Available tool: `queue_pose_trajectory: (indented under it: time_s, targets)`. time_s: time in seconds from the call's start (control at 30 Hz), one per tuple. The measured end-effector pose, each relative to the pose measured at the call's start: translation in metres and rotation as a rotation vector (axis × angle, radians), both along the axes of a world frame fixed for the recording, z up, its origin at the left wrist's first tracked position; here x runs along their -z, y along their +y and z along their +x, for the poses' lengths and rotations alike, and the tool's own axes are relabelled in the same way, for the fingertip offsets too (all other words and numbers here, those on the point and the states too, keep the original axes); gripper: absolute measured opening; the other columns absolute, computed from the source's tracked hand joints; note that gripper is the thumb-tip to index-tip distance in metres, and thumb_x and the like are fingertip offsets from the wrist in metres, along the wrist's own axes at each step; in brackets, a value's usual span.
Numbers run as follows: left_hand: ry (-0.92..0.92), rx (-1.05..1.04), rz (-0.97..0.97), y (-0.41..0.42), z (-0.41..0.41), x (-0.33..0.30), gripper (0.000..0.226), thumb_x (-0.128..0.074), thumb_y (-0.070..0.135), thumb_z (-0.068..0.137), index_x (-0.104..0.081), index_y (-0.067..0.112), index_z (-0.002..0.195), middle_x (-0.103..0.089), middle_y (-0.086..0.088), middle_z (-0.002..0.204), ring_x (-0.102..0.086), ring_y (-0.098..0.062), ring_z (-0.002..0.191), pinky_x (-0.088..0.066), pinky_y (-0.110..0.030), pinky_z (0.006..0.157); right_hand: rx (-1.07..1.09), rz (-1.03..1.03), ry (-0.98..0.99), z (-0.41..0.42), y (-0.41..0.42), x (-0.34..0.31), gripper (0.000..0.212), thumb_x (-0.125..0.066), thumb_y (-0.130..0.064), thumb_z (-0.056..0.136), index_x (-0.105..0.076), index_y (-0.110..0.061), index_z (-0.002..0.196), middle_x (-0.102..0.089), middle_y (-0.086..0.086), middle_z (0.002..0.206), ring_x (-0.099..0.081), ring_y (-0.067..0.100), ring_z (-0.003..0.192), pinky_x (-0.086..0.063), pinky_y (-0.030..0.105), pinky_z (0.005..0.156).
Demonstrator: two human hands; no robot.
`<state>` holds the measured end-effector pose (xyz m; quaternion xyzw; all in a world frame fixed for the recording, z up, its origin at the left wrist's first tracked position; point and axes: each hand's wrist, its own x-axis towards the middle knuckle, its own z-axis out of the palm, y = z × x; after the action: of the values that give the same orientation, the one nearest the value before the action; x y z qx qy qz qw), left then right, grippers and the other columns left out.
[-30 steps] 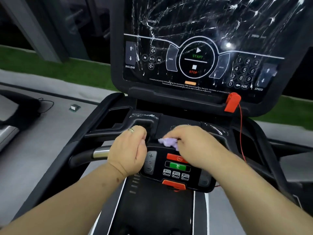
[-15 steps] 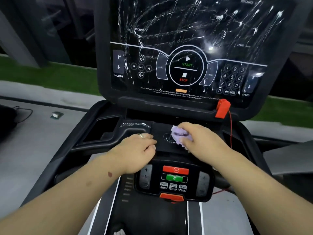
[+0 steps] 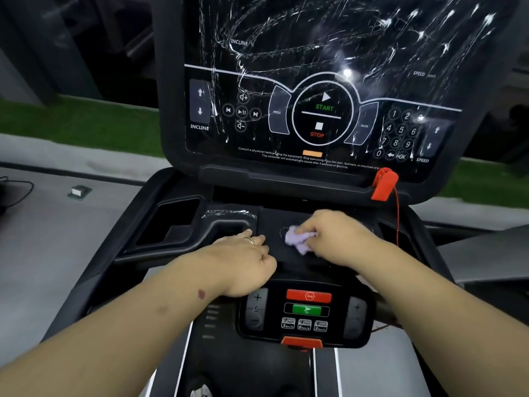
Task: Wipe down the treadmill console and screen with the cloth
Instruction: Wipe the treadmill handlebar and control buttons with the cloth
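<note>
The treadmill's black screen [image 3: 323, 53] fills the top of the view, streaked with white smears above its START and STOP markings. Below it lies the black console tray [image 3: 272, 219]. My right hand [image 3: 340, 237] presses a small crumpled lilac cloth [image 3: 296, 239] onto the middle of that tray. Just left of the cloth, my left hand [image 3: 246, 259], with a ring on one finger, rests knuckles up on the console with the fingers curled and nothing in it. The lower control panel [image 3: 307, 310] with red and green buttons sits below both hands.
A red safety clip [image 3: 383, 184] hangs at the screen's lower right, its red cord running down the right side. A deep cup pocket [image 3: 174, 222] opens left of the tray. White smears [image 3: 229, 214] mark the tray's left ridge. Grey floor and green turf lie beyond.
My right hand has carried the cloth up from the control panel's top edge onto the middle of the tray. My left hand has come off the handlebar and rests flatter on the console.
</note>
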<state>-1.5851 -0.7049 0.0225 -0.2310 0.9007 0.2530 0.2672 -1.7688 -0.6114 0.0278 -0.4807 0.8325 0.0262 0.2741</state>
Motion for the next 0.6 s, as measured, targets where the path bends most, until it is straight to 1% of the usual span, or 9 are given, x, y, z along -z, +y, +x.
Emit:
queue_pose_trajectory:
  time_s: [0.07,0.13,0.2,0.27,0.33,0.43,0.5,0.57,0.6]
  targets:
    - [-0.014,-0.017,0.011,0.001,-0.001,-0.001,0.059,-0.016,0.038,0.106,-0.021,0.019,0.162,-0.001,0.004,0.170,0.008,-0.012,0.156,-0.001,-0.034,0.127,0.097,-0.047,0.088,-0.002,-0.005,0.009,0.023,-0.059,-0.021,0.091,-0.077,-0.030,0.104,-0.068,-0.001,0.106,-0.067,0.027,0.099,-0.049,0.030,0.078]
    - [-0.022,-0.037,0.024,0.003,-0.001,-0.001,0.059,-0.017,0.038,0.106,-0.021,0.019,0.162,0.000,0.004,0.170,0.009,-0.012,0.156,-0.001,-0.034,0.127,0.031,-0.073,0.165,0.007,-0.006,0.021,0.029,-0.056,-0.024,0.097,-0.070,-0.030,0.122,-0.061,0.001,0.117,-0.063,0.028,0.107,-0.045,0.031,0.080]
    - [-0.026,-0.050,0.036,0.004,-0.003,-0.001,0.059,-0.018,0.038,0.106,-0.021,0.019,0.162,0.001,0.003,0.170,0.010,-0.013,0.156,0.000,-0.034,0.126,-0.101,-0.068,0.107,0.012,-0.003,0.017,0.032,-0.056,-0.024,0.099,-0.069,-0.031,0.128,-0.057,0.001,0.118,-0.060,0.028,0.109,-0.048,0.035,0.087]
    - [-0.030,-0.058,0.043,0.004,-0.005,-0.001,0.058,-0.018,0.038,0.106,-0.021,0.019,0.161,0.002,0.002,0.170,0.011,-0.015,0.156,-0.001,-0.036,0.127,-0.150,0.060,0.020,0.007,0.001,0.001,0.025,-0.061,-0.023,0.095,-0.077,-0.032,0.112,-0.058,-0.002,0.111,-0.063,0.027,0.103,-0.052,0.037,0.090]
    - [-0.030,-0.071,0.057,0.004,-0.006,-0.001,0.058,-0.019,0.036,0.106,-0.023,0.018,0.161,0.004,0.001,0.170,0.012,-0.017,0.156,-0.001,-0.039,0.127,-0.043,0.114,0.033,-0.006,-0.006,-0.005,0.021,-0.060,-0.018,0.090,-0.078,-0.028,0.095,-0.062,-0.001,0.098,-0.063,0.023,0.086,-0.053,0.032,0.079]
    - [-0.021,-0.089,0.073,0.005,-0.006,0.001,0.057,-0.020,0.034,0.106,-0.025,0.018,0.161,0.006,0.001,0.170,0.014,-0.017,0.155,-0.002,-0.040,0.127,0.081,0.105,0.190,0.002,-0.024,0.011,0.015,-0.058,-0.020,0.085,-0.057,-0.021,0.070,-0.053,-0.003,0.083,-0.051,0.021,0.066,-0.039,0.027,0.063]
    - [0.003,-0.099,0.088,0.005,-0.004,0.003,0.057,-0.020,0.034,0.106,-0.027,0.018,0.160,0.006,0.001,0.170,0.015,-0.017,0.155,-0.002,-0.041,0.127,0.006,0.087,0.131,0.017,-0.032,0.026,0.004,-0.067,-0.027,0.084,-0.065,-0.025,0.081,-0.057,-0.005,0.091,-0.058,0.021,0.073,-0.042,0.027,0.067]
    - [0.034,-0.106,0.116,0.005,-0.002,0.004,0.056,-0.020,0.034,0.106,-0.029,0.021,0.159,0.006,0.004,0.170,0.016,-0.016,0.155,-0.002,-0.041,0.127,-0.128,0.067,0.013,0.021,-0.025,0.022,0.019,-0.068,-0.027,0.090,-0.073,-0.028,0.108,-0.059,-0.003,0.105,-0.061,0.023,0.089,-0.048,0.031,0.077]
    - [0.046,-0.108,0.123,0.004,-0.001,0.005,0.056,-0.020,0.034,0.106,-0.030,0.022,0.159,0.005,0.004,0.170,0.016,-0.015,0.155,-0.003,-0.042,0.127,-0.195,0.054,-0.009,0.016,-0.020,0.013,0.019,-0.066,-0.028,0.092,-0.074,-0.030,0.109,-0.058,-0.002,0.106,-0.062,0.024,0.094,-0.049,0.033,0.080]
